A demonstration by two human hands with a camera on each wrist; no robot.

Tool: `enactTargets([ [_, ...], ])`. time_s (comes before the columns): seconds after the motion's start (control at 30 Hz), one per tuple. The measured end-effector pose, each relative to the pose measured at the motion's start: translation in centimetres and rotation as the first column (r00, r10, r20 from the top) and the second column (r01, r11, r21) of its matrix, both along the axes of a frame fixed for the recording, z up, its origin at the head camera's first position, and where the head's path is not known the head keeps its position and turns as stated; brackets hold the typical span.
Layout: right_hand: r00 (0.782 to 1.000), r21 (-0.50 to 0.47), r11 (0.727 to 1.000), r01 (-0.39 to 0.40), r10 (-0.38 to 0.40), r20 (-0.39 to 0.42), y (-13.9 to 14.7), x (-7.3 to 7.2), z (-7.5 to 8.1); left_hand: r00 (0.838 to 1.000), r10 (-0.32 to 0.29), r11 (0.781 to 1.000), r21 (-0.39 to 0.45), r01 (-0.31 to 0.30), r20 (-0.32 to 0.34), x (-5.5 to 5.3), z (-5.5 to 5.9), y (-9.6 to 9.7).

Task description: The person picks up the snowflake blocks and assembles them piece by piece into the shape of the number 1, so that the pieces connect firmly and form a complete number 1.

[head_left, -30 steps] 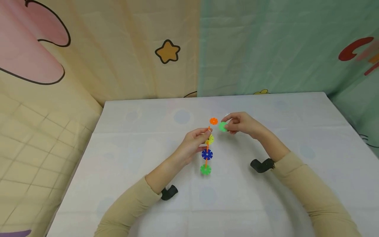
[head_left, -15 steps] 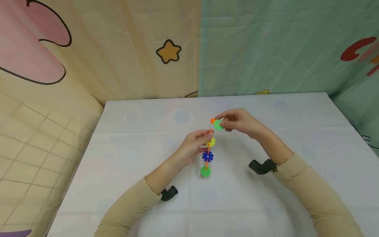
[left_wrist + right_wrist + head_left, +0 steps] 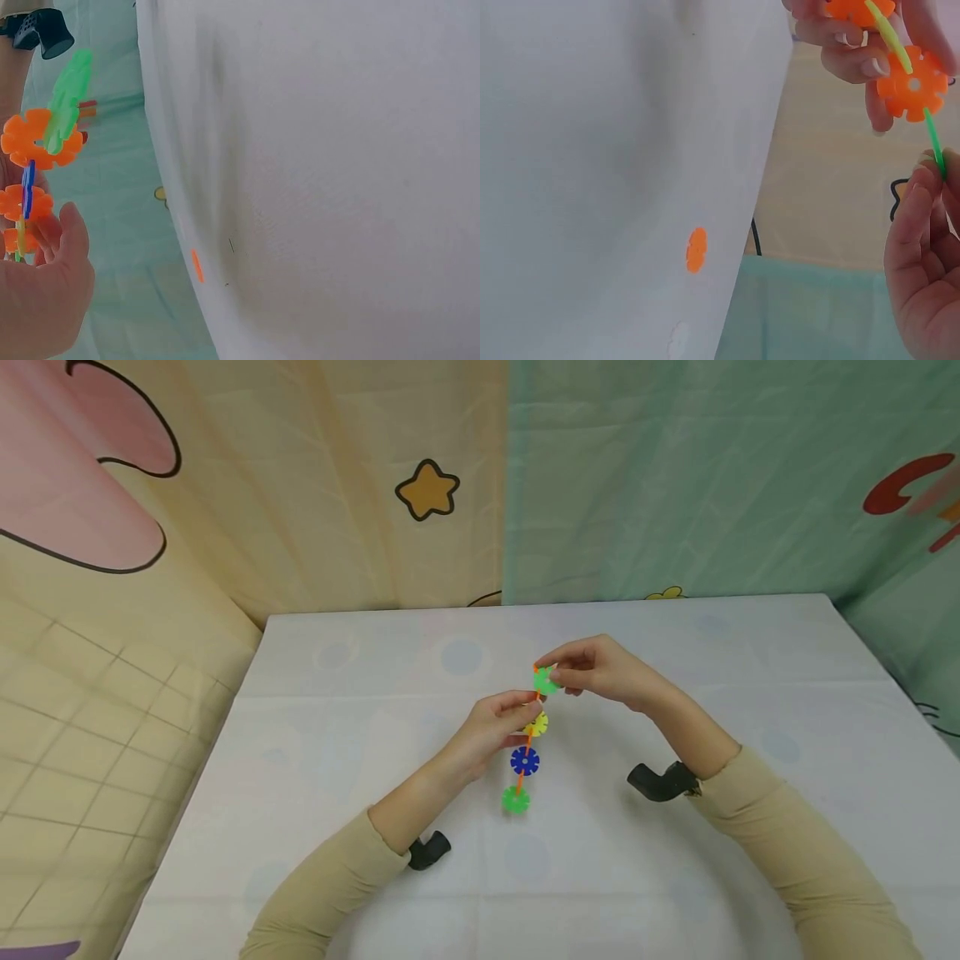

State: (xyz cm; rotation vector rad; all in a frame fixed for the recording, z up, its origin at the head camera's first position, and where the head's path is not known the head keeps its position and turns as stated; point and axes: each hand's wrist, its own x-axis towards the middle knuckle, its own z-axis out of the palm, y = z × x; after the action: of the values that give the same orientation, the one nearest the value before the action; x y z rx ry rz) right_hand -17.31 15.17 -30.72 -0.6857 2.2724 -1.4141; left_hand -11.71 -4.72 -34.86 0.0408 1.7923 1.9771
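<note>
A chain of notched plastic snowflake discs hangs over the table, with a green disc (image 3: 516, 800) lowest, then a blue disc (image 3: 525, 761) and a yellow disc (image 3: 537, 724), joined by orange discs (image 3: 41, 139). My left hand (image 3: 483, 735) pinches the chain near its upper end, by the yellow disc. Between thumb and fingers my right hand (image 3: 603, 672) pinches another green disc (image 3: 545, 681). Seen edge-on in the right wrist view, that green disc meets the rim of the uppermost orange disc (image 3: 913, 84); how deep it sits in a notch I cannot tell.
On the white-covered table (image 3: 337, 777) lie a loose orange disc (image 3: 696, 250) and a white disc (image 3: 678, 341), toward the far side. Black wrist-camera mounts (image 3: 660, 782) stick out under both forearms. A printed curtain (image 3: 360, 527) stands behind the table.
My right hand has moved left with its green disc, from beside the chain to its upper end. The chain's lower end has swung slightly toward me. My left hand keeps its hold.
</note>
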Motion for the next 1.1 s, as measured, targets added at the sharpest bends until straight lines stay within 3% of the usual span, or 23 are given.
enactTargets([
  [0.27,0.999,0.000,0.999,-0.048,0.048,-0.016,-0.5,0.1,0.6,0.994,-0.027,0.998,-0.051,0.022,-0.101,0.2,-0.4,0.0],
  [0.47,0.981,0.132,0.986,-0.105,0.124,-0.152,-1.1,0.0,1.2,0.990,-0.020,0.998,-0.061,0.012,-0.136,0.6,-0.7,0.1],
  [0.57,0.975,0.158,0.981,-0.110,0.138,-0.176,-1.5,0.1,1.4,0.991,-0.007,0.999,-0.041,0.002,-0.135,0.7,-0.5,0.2],
  [0.7,0.984,0.147,0.987,-0.060,0.083,-0.155,-1.7,0.3,1.4,0.993,0.012,1.000,-0.026,-0.015,-0.117,0.6,-0.3,0.3],
  [0.9,0.995,0.058,0.997,0.043,-0.038,-0.087,-1.7,0.9,0.5,0.995,0.047,0.998,-0.037,-0.051,-0.094,0.5,0.1,0.3],
  [1.1,1.000,0.040,0.999,-0.019,0.019,0.007,-1.3,0.7,0.3,0.995,0.008,0.999,-0.051,-0.013,-0.102,0.7,-0.2,0.2],
])
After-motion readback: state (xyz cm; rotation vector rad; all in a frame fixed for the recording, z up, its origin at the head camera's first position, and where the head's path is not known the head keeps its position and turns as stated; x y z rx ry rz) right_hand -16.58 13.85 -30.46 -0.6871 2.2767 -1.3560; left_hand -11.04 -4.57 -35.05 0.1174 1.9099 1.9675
